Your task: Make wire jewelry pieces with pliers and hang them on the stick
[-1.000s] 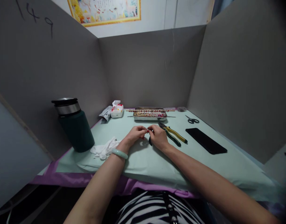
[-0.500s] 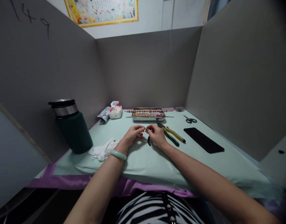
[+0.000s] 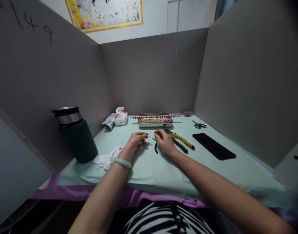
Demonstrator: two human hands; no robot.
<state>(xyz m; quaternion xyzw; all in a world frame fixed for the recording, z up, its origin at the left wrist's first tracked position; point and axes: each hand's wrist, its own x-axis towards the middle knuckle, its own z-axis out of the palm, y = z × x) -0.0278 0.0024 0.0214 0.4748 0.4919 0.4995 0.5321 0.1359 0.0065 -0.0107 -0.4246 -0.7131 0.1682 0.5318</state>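
My left hand, with a pale green bangle at its wrist, pinches a small wire ring between thumb and forefinger. A red spot shows at that ring's near side. My right hand is a short gap to the right, thumb and forefinger drawn together; whatever is between them is too small to make out. Beside and partly under the right hand lies a small black-handled tool with a pointed metal tip. Larger pliers, one handle yellow and one green, lie just right of it.
Behind my hands stands a metal tray of small beads, a rod of red-beaded pieces across it. Scissors and a black phone-like slab lie right. A green bottle, white cloth and tissue pack are left.
My hands have moved apart. The ring now shows in my left fingertips, and more of the small black-handled tool is visible. The view has shifted slightly.
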